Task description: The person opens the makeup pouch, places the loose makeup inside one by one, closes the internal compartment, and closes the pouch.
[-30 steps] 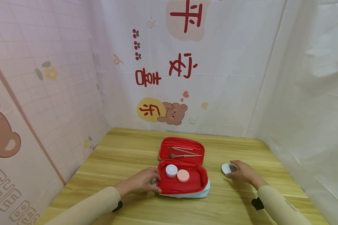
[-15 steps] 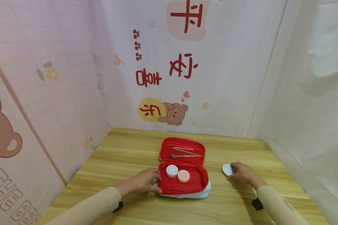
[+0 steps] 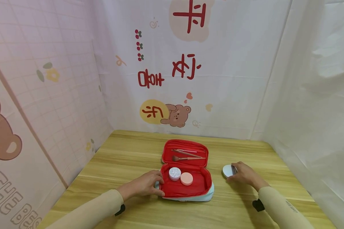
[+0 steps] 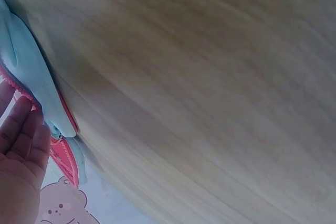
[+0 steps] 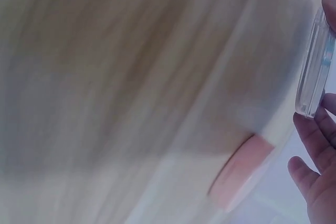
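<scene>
Plainly, one wooden table [image 3: 126, 152] is the biggest thing, and one light blue bag [image 3: 199, 197] with a red inside sits on it, lid laid back. Two hands are there. The left hand [image 3: 144, 183] has bent fingers and holds the bag's left end by the edge. The right hand [image 3: 245, 174] has its thumb and fingers around one round flat case [image 3: 228, 171], to the right of the bag and apart from it. The right wrist view shows the case's clear side, and one pink round thing [image 5: 241, 171] on the table that the head view does not show. Two round boxes sit in the bag: one white box [image 3: 175, 173] with a star, one pink box [image 3: 186, 178]. Three thin sticks [image 3: 189, 154] lie in the lid, one with a fluffy brush tip [image 3: 175, 158].
</scene>
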Available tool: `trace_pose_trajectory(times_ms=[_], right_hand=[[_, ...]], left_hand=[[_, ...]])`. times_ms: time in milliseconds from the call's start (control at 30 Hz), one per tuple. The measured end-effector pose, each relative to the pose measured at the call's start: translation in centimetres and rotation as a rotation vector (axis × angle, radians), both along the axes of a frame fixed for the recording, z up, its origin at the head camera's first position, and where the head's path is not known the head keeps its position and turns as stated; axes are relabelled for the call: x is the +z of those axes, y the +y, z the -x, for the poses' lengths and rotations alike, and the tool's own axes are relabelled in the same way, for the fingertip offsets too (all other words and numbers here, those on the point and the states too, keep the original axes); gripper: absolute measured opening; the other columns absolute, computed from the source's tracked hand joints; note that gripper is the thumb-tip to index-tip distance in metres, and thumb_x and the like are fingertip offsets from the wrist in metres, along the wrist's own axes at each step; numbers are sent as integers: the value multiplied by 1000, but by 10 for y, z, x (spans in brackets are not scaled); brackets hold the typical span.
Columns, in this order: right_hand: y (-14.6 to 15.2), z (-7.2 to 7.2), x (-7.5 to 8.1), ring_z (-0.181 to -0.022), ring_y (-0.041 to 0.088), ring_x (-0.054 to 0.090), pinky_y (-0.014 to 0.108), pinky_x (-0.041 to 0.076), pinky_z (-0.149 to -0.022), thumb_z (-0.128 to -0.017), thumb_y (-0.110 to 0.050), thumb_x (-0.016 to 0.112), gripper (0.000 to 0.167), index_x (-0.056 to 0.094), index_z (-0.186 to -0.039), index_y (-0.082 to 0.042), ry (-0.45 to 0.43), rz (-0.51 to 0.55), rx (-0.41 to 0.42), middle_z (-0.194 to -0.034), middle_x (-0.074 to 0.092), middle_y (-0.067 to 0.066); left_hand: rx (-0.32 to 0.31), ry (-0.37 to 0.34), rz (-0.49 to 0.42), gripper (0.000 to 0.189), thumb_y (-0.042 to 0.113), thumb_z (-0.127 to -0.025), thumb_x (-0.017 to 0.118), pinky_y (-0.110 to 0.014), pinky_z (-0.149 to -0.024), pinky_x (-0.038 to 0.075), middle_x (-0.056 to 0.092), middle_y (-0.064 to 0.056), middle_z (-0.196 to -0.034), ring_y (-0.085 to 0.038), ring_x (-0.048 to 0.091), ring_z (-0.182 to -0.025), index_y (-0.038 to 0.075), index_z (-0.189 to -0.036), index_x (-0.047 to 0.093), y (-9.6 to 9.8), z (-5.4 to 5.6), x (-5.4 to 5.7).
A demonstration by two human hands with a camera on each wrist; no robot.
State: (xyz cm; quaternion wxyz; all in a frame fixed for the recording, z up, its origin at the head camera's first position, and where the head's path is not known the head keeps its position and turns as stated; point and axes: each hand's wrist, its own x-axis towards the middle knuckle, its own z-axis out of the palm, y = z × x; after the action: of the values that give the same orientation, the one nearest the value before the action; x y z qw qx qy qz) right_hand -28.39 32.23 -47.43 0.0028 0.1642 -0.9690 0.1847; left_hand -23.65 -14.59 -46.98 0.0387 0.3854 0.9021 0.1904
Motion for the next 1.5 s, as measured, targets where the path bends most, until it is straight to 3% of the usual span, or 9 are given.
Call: trace_pose_trajectory(times_ms=[267, 433, 800, 1133, 1500], right_hand=[[-27, 2, 11, -103, 35, 60, 46, 50, -82, -72, -37, 87, 73, 61, -122, 10, 28, 45, 13, -115, 62, 24], [-49, 1, 18, -98, 32, 60, 45, 52, -81, -71, -38, 88, 77, 61, -126, 8, 35, 73, 26, -116, 61, 23], [-94, -7, 33, -99, 26, 58, 40, 52, -83, -70, -37, 90, 77, 61, -129, 3, -50, 122, 50, -119, 59, 17], [-124, -15, 31, -102, 22, 56, 39, 51, -85, -68, -39, 91, 80, 60, -133, -2, -116, 123, 70, -126, 57, 13], [-134, -19, 26, -105, 24, 55, 41, 52, -84, -68, -39, 90, 78, 61, -130, -1, -91, 81, 118, -126, 57, 14]], left_hand=[[-5, 10, -3, 42, 44, -83, 79, -31, -95, 47, 58, 3, -108, -11, 54, -104, 7, -103, 73, -2, -1, 1], [-3, 17, 0, 42, 46, -84, 78, -31, -95, 47, 57, 5, -108, -11, 53, -104, 8, -102, 73, -3, 0, -1], [-7, 6, -5, 44, 50, -84, 77, -32, -96, 47, 57, 6, -108, -11, 53, -105, 10, -102, 73, -4, 2, -3], [-8, 3, -6, 44, 50, -84, 76, -31, -95, 47, 57, 7, -107, -11, 53, -105, 10, -102, 73, -4, 2, -3], [-15, 4, -5, 44, 50, -84, 76, -32, -95, 47, 56, 7, -107, -11, 53, -105, 10, -102, 73, -3, 2, -3]])
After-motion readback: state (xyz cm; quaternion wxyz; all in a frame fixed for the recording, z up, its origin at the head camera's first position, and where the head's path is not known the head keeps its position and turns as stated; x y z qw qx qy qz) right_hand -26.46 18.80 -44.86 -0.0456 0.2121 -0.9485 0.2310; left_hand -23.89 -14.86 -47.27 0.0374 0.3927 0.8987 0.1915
